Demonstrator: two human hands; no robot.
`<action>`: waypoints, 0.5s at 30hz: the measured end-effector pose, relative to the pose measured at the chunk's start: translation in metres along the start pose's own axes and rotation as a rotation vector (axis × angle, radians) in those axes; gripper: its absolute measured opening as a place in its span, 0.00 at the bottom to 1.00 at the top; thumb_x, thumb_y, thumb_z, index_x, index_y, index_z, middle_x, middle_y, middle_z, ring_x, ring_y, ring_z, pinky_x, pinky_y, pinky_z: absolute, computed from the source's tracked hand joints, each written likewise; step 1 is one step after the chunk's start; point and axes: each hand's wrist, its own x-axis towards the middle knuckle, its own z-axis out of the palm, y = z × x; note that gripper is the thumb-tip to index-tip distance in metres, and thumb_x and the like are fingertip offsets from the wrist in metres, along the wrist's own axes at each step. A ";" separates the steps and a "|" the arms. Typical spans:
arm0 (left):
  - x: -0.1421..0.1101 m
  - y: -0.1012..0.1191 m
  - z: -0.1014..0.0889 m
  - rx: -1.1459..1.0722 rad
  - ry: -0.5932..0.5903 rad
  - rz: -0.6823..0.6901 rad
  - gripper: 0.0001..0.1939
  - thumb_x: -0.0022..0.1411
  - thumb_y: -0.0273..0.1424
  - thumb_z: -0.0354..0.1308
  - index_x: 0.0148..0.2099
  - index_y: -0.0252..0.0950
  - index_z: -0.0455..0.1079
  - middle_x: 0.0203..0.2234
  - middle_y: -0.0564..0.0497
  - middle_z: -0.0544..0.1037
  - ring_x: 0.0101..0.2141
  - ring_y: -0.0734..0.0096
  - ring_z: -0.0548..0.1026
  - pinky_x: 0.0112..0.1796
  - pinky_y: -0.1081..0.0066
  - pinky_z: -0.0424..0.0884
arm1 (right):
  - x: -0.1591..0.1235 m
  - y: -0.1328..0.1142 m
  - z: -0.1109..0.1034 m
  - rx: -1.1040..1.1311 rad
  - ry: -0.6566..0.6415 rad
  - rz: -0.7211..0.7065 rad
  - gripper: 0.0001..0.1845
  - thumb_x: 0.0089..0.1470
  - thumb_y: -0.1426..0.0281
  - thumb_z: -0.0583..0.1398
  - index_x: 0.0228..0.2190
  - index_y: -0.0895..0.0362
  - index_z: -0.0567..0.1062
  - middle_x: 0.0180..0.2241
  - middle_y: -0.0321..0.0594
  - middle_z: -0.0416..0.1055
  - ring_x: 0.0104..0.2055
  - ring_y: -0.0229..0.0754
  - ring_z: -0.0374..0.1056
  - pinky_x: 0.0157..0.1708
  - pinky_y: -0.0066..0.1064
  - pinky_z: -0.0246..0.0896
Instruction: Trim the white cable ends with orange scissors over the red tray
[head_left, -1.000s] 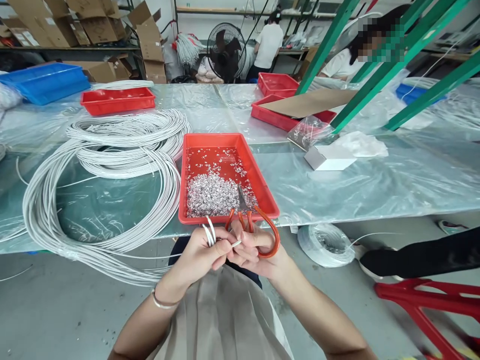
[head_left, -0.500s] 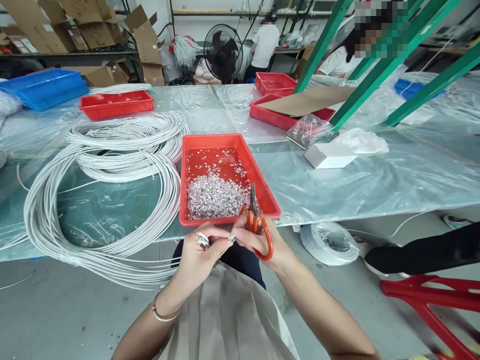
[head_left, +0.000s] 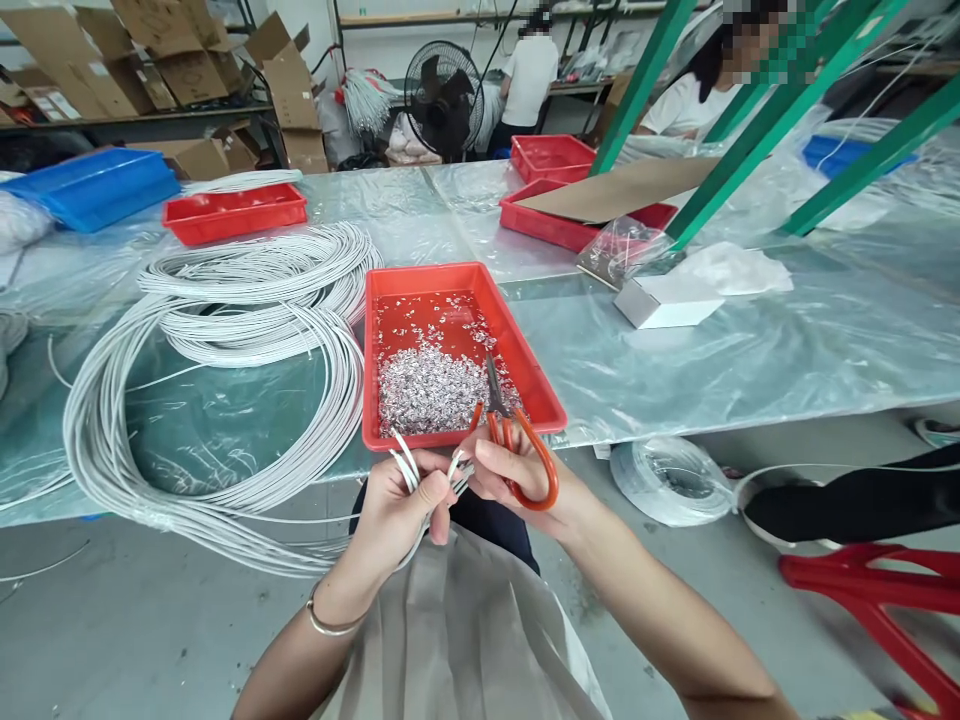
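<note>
Scissors have tipped leftward, looped in my curled right grip; my left grip, thumb pressed to fingers, pinches white wires, both forearms angled inward near the tray.

Head-worn view — looking forward, down, over table

A clear, shiny sheet covers the long table. On it sit 4 red trays, a blue tub, a small white box and big loops of white wire. Down on the gray floor lies 1 pale roll.
</note>
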 end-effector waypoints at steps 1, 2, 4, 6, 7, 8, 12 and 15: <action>-0.001 0.000 0.000 0.013 -0.002 0.005 0.17 0.52 0.43 0.62 0.29 0.31 0.70 0.10 0.56 0.69 0.09 0.80 0.64 0.13 0.80 0.55 | -0.001 -0.001 0.001 -0.042 0.017 -0.016 0.12 0.48 0.62 0.65 0.26 0.60 0.75 0.10 0.25 0.57 0.13 0.29 0.47 0.16 0.26 0.38; -0.001 0.000 -0.001 0.031 -0.001 0.011 0.17 0.53 0.43 0.62 0.29 0.31 0.70 0.10 0.56 0.69 0.09 0.80 0.64 0.13 0.80 0.56 | -0.002 -0.001 0.002 -0.087 0.038 -0.033 0.12 0.47 0.62 0.65 0.27 0.60 0.76 0.10 0.25 0.57 0.13 0.29 0.48 0.16 0.26 0.39; -0.003 0.000 0.000 0.078 0.022 0.033 0.18 0.53 0.43 0.61 0.29 0.31 0.70 0.09 0.56 0.69 0.09 0.80 0.64 0.14 0.79 0.57 | -0.003 -0.004 0.006 -0.173 0.079 -0.072 0.11 0.45 0.63 0.66 0.26 0.60 0.77 0.10 0.26 0.58 0.13 0.29 0.50 0.15 0.25 0.41; -0.003 0.001 0.002 0.144 0.068 0.057 0.17 0.53 0.42 0.62 0.30 0.32 0.70 0.09 0.57 0.68 0.10 0.81 0.63 0.15 0.79 0.58 | -0.004 -0.007 0.011 -0.259 0.123 -0.125 0.10 0.43 0.65 0.67 0.24 0.60 0.77 0.10 0.27 0.59 0.13 0.29 0.52 0.14 0.24 0.42; -0.004 0.001 0.003 0.177 0.090 0.065 0.16 0.53 0.42 0.62 0.31 0.32 0.70 0.09 0.58 0.68 0.10 0.81 0.63 0.15 0.79 0.58 | -0.004 -0.008 0.013 -0.298 0.139 -0.149 0.10 0.42 0.65 0.67 0.24 0.60 0.77 0.10 0.27 0.60 0.13 0.29 0.52 0.14 0.24 0.43; -0.004 0.001 0.004 0.203 0.107 0.069 0.16 0.53 0.42 0.62 0.32 0.32 0.70 0.09 0.58 0.67 0.10 0.81 0.63 0.15 0.79 0.58 | -0.004 -0.009 0.015 -0.330 0.150 -0.170 0.10 0.42 0.66 0.67 0.23 0.60 0.77 0.10 0.27 0.59 0.12 0.29 0.52 0.13 0.24 0.43; -0.004 0.003 0.004 0.222 0.103 0.055 0.18 0.52 0.44 0.61 0.31 0.32 0.70 0.09 0.58 0.66 0.10 0.80 0.63 0.15 0.79 0.58 | -0.004 -0.014 0.014 -0.408 0.127 -0.205 0.12 0.43 0.63 0.66 0.21 0.60 0.76 0.10 0.28 0.58 0.12 0.29 0.49 0.12 0.23 0.42; -0.002 0.002 -0.001 0.150 0.012 0.019 0.19 0.52 0.44 0.61 0.28 0.31 0.69 0.11 0.56 0.68 0.11 0.80 0.64 0.16 0.78 0.58 | -0.005 -0.014 0.012 -0.454 0.078 -0.209 0.12 0.44 0.63 0.65 0.21 0.60 0.75 0.11 0.29 0.59 0.13 0.29 0.49 0.12 0.23 0.42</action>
